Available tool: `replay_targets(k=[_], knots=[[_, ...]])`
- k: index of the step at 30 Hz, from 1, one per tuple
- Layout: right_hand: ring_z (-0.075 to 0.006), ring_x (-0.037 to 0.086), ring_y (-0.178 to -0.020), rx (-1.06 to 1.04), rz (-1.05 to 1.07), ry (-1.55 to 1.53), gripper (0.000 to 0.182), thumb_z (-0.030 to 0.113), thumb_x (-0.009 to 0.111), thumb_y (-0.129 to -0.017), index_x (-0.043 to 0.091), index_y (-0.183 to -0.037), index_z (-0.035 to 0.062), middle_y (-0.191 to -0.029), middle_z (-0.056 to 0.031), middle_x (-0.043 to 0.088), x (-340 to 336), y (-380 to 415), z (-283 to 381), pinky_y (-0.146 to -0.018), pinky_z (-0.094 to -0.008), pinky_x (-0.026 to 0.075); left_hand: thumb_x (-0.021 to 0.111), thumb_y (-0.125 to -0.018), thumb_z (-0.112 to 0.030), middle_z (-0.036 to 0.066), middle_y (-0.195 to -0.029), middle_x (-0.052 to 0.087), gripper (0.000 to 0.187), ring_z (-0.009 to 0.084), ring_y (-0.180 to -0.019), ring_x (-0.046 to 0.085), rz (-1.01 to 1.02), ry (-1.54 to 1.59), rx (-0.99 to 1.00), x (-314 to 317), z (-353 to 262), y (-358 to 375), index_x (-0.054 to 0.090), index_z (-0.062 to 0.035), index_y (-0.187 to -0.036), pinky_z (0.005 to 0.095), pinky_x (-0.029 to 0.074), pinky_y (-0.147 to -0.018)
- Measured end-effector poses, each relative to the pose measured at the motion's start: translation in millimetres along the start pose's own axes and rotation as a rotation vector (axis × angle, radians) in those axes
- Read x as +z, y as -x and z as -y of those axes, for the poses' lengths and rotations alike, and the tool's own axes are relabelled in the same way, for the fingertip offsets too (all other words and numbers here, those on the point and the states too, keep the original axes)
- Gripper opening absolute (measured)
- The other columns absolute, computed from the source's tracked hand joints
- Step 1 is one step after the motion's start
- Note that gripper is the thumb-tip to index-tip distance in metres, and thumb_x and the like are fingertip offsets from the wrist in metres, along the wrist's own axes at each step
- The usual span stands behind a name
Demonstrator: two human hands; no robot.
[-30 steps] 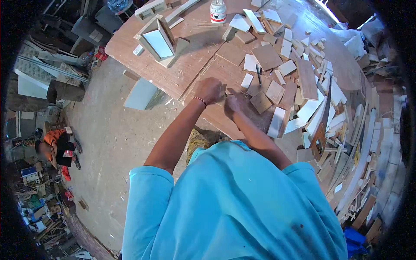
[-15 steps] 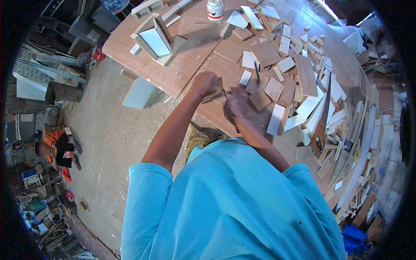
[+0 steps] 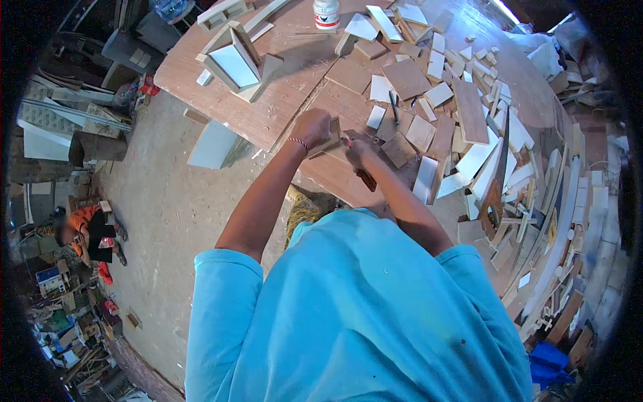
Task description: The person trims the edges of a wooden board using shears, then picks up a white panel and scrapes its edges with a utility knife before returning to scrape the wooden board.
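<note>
My left hand (image 3: 313, 127), with a braided band at the wrist, is closed on a small wooden piece (image 3: 335, 131) that stands on the tabletop. Close to its right, my right hand (image 3: 360, 151) is closed around a brown-handled tool (image 3: 366, 179). The handle sticks out below that fist, and the tool's front end lies near the wooden piece, too small to make out. Just beyond my right hand are wood offcuts (image 3: 397, 150) and a black pen-like object (image 3: 394, 107).
A wooden frame with a white panel (image 3: 236, 65) stands at the table's (image 3: 295, 74) far left. Behind is a white jar (image 3: 327, 15). A handsaw (image 3: 494, 204) lies among many offcuts at right. Another person (image 3: 86, 234) sits low at the far left.
My right hand has turned, so the brown handle now shows below it. The left hand stays on the wooden piece. The whole view has shifted slightly.
</note>
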State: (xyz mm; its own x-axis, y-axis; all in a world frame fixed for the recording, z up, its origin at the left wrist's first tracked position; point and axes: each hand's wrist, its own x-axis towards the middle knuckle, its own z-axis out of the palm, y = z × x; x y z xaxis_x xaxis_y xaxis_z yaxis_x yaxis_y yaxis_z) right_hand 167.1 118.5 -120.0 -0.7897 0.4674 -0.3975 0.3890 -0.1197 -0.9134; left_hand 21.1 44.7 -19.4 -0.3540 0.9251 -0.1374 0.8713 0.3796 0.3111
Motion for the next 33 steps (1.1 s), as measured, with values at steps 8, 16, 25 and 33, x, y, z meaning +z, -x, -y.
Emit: replay_targets(k=[8, 16, 25, 33], knots=[[-0.0237, 0.053, -0.052, -0.096, -0.306, 0.738, 0.027, 0.022, 0.042, -0.078, 0.05, -0.097, 0.0039, -0.07, -0.0156, 0.054, 23.1, -32.0, -86.5, -0.042, -0.0355, 0.043, 0.055, -0.058, -0.01, 0.022, -0.072, 0.056, 0.013, 0.0335, -0.069, 0.057, 0.01, -0.051, -0.026, -4.0, -2.6, 2.1, 0.06, -0.0005, -0.065, 0.0383, 0.046, -0.061], [-0.029, 0.055, -0.084, 0.175, -0.392, 0.862, 0.023, 0.016, 0.043, -0.077, 0.056, -0.092, 0.0048, -0.094, -0.015, 0.056, 49.1, -33.9, -50.5, -0.068, -0.0397, 0.045, 0.056, -0.061, -0.015, 0.021, -0.069, 0.056, 0.015, 0.0327, -0.066, 0.057, -0.039, -0.041, 0.063, -3.9, -13.7, 13.5, 0.06, -0.0004, -0.064, 0.0384, 0.046, -0.058], [-0.0222, 0.053, -0.057, 0.344, -0.013, -0.182, 0.02, 0.023, 0.047, -0.077, 0.055, -0.086, 0.0063, -0.069, -0.0087, 0.053, -2.0, -24.5, -42.9, -0.048, -0.0334, 0.043, 0.056, -0.061, -0.015, 0.02, -0.068, 0.056, 0.014, 0.0314, -0.065, 0.057, -0.044, -0.147, 0.114, 2.8, -10.4, 16.6, 0.06, -0.0014, -0.063, 0.0382, 0.046, -0.058], [-0.0163, 0.038, -0.034, 0.155, -0.206, 0.149, 0.022, 0.025, 0.046, -0.078, 0.045, -0.071, 0.0047, -0.046, -0.005, 0.039, 15.9, 32.8, 15.0, -0.031, -0.0326, 0.035, 0.056, -0.053, -0.007, 0.022, -0.071, 0.056, 0.013, 0.0338, -0.067, 0.056, 0.013, -0.084, 0.048, 2.3, 2.8, -4.8, 0.059, 0.0009, -0.062, 0.0383, 0.046, -0.061]])
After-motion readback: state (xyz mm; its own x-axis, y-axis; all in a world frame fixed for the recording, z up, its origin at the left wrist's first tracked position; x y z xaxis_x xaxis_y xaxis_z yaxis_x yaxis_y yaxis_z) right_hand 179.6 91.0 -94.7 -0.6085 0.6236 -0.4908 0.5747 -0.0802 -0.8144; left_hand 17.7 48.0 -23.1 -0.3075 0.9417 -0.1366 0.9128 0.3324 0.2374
